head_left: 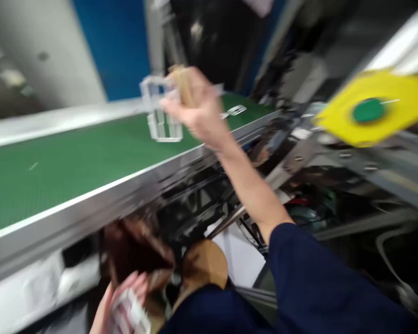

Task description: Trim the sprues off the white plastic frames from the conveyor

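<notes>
- In head view, holding with right hand [204, 109] a white frame [162, 117] of open bars, pinched between thumb and fingers, with bare forearm stretched forward to the green conveyor belt [73, 167].
- Holding in the same hand also a tan thing [183, 87], too blurred for naming.
- Seen with lower end against the belt; cannot tell, touching or apart.
- Holding white pieces [136, 314] in left hand [120, 294], with fingers loosely bent, at bottom edge, well apart from the right hand; cannot tell how many, because of blur.
- Lying on the belt, beyond the right wrist: small white frame [237, 110].
- At right, to see a yellow plate [337, 109] with round green piece [368, 110].
- Below the belt, to see brown material [135, 241], partly in shadow, and white sheet [242, 255].
</notes>
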The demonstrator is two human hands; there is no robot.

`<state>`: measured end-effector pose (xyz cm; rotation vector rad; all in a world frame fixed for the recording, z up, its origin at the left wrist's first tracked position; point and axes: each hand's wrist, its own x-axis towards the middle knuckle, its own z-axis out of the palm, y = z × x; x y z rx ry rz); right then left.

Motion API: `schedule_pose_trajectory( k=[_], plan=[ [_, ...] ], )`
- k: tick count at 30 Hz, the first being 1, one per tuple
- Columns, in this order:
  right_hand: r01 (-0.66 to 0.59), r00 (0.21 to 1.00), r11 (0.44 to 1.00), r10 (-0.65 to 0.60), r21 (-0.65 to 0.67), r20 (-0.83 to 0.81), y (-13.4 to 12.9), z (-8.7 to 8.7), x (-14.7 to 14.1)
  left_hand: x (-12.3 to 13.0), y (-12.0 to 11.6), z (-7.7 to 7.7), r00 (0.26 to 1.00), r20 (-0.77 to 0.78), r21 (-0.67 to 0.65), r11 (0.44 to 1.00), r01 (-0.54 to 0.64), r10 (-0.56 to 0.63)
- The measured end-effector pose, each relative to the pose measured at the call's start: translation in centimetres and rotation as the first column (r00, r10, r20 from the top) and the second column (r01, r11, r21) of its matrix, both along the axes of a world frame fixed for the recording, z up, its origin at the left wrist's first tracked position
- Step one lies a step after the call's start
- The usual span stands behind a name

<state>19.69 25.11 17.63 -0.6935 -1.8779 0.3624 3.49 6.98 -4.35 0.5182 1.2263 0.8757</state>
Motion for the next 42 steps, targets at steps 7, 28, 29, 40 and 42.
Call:
schedule_pose_trajectory(
  k=[7,28,29,40,42],
  plan=[
    [-0.279,0.942,0.584,0.32,-0.763,-0.099,-11.3,-14.4,0.7,-1.7,-6.6,-2.2,0.617,0.536,-0.224,0.802,-0.554,0.576],
    [-0.241,0.902,0.243,0.413,-0.94,-0.124,-16.0,-22.5,-1.8,-1.9,-7.8,-3.9,0.587,0.567,-0.244,0.799,-0.55,0.578],
    [-0.242,0.904,0.238,0.408,-0.941,-0.129,-16.0,-22.6,-1.8,-1.9,-7.8,-3.9,0.589,0.563,-0.247,0.798,-0.55,0.58],
    [-0.272,0.925,0.1,0.302,-0.957,-0.232,-15.6,-23.7,-2.2,-1.8,-7.2,-4.2,0.618,0.493,-0.286,0.785,-0.549,0.612],
    [-0.263,0.929,0.09,0.291,-0.961,-0.227,-15.6,-23.9,-2.2,-1.6,-7.1,-4.0,0.632,0.453,-0.3,0.775,-0.556,0.629]
  ],
)
